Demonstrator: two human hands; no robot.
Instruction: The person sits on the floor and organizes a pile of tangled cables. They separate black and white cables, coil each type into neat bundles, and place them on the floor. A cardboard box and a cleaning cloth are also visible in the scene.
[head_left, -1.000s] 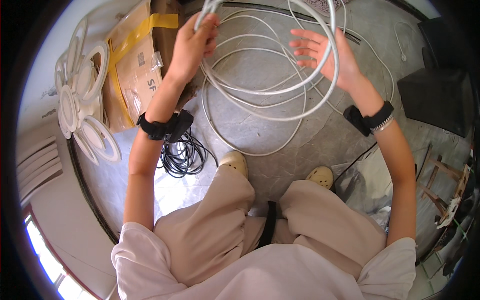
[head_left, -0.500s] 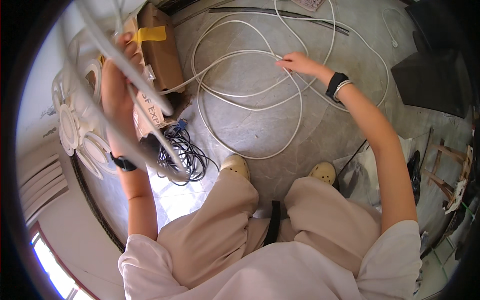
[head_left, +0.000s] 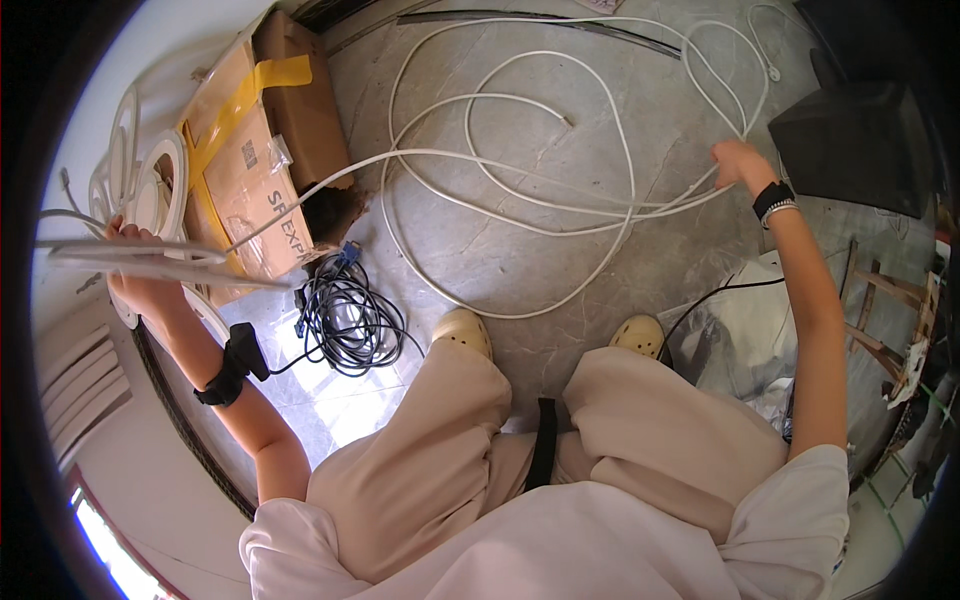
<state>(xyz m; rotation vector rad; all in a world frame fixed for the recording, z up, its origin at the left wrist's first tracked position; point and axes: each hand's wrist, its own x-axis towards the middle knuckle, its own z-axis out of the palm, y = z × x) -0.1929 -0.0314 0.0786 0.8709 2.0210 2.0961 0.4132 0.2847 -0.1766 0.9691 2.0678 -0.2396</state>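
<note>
A long white cable (head_left: 436,152) runs in wide loose loops over the tiled floor. My right hand (head_left: 738,162) is closed round strands of it at the far right, and a smaller loop sticks out beyond the fingers. At the far left, my left hand (head_left: 140,268) grips several gathered turns of white cable (head_left: 205,251), partly smeared by motion. One strand stretches from that bundle past the cardboard box (head_left: 232,150) to the floor loops. A loose cable end (head_left: 568,121) lies inside the loops.
A tangled black cable (head_left: 350,318) with a blue connector lies near my left shoe (head_left: 464,330). White ring-shaped pieces (head_left: 165,170) stand behind the yellow-taped box. At the right are a black box-like object (head_left: 850,140), plastic sheeting (head_left: 735,340) and a wooden frame (head_left: 885,310).
My right hand has moved right, drawing strands of the white cable along. My left hand has swung left and toward me with its bundle. The floor loops have shifted, uncovering a cable end.
</note>
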